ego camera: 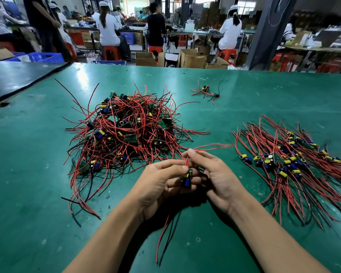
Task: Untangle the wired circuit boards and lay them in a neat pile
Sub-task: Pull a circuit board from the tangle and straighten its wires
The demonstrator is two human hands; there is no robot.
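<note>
Left grip (161, 182) is curling round one circuit board (187, 179), thumb pressing near its top edge. Right grip (215, 174) is pinching that board's red wires (213, 146) at the fingertips, and the leads are trailing off to the right. Both are working low over the green surface (47, 194). The tangled heap (126, 131) is lying just beyond, to the left. The sorted pile (295, 162) is lying to the right, and a small cluster (205, 90) is sitting far back, apart.
</note>
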